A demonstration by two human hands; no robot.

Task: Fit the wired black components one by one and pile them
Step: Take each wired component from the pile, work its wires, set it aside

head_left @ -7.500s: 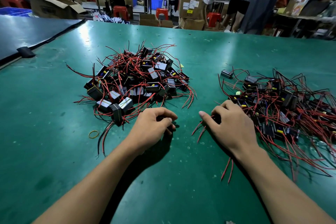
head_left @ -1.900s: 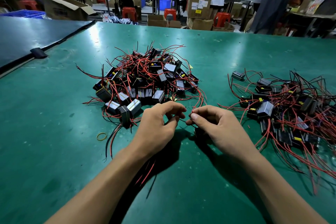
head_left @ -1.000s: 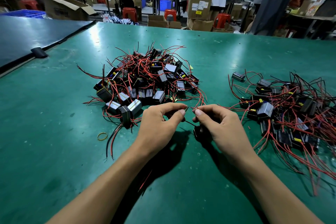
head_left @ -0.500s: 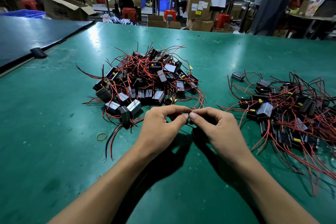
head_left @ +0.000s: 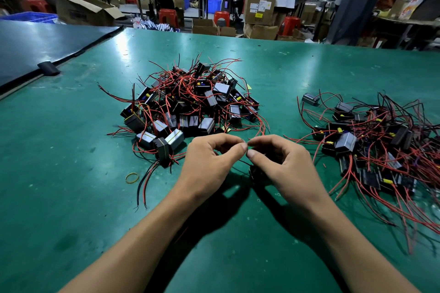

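Wired black component (head_left: 258, 173) lies on the surface (head_left: 238, 257) under the right hand (head_left: 283, 164), mostly hidden by it and its shadow. Left hand (head_left: 209, 162) and right hand meet fingertip to fingertip at centre, thumb and forefinger of each curled into a pinch. They seem to hold the ends of a thin dark lead (head_left: 242, 163) from that component; too small to be sure. Other fingers are loosely curled, both forearms bare.

Left pile (head_left: 190, 102) sits just beyond the hands: boxy black and grey blocks, some banded in yellow, tangled in red and black wires, heaped high. Right pile (head_left: 371, 140) is flatter and more spread out, same kind of blocks, with long red wires trailing toward the near edge. A yellow rubber band (head_left: 132, 177) lies flat near the left pile, beside two loose wire ends.

Surface is a green mat, scuffed, glossy under overhead light. A black mat (head_left: 35, 43) adjoins it at far left, with a black tape strip (head_left: 48, 68) at the seam.

Room beyond is a workshop: stacked cardboard boxes (head_left: 260, 0), an open carton (head_left: 81, 7) whose contents are not visible, red stools (head_left: 220, 16), a blue crate (head_left: 31, 16), and people standing at benches.
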